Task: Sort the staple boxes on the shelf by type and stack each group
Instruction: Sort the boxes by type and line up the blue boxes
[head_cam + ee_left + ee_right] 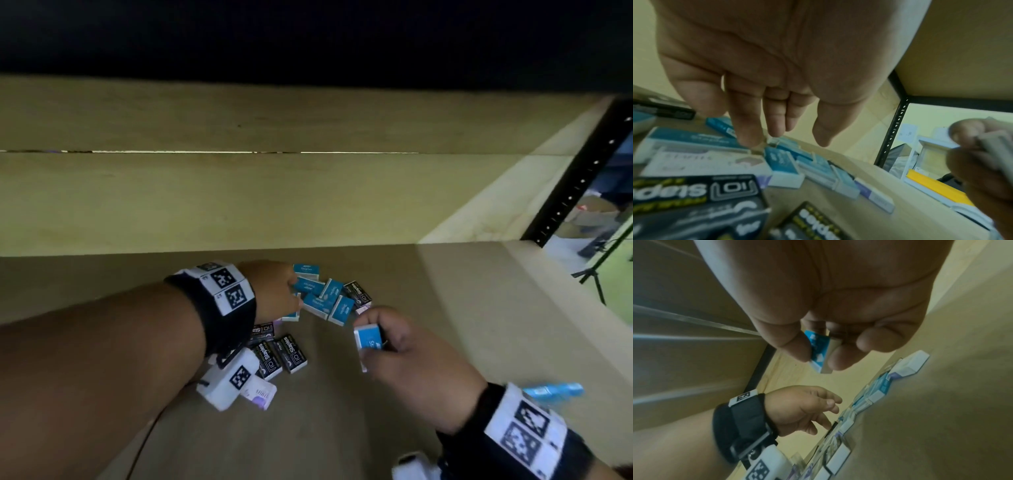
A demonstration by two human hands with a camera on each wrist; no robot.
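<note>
A jumble of blue staple boxes [318, 294] lies on the shelf board [462, 325]. My left hand [291, 291] reaches over its left side, and straight fingertips [750, 139] touch a blue box [781, 160]. Several black staple boxes [277, 354] lie under my left wrist, and another black one [358, 293] sits at the jumble's right. A white and purple box [260, 394] lies nearer me. My right hand [390, 329] pinches one blue box [816, 344] between thumb and fingers, lifted off the board. Blurred blue boxes [555, 390] show behind my right wrist.
The shelf's wooden back wall [239, 205] rises just behind the boxes, with another board overhead. A black perforated upright [582, 178] marks the right end of the shelf. Beyond it stands a tripod [596, 274].
</note>
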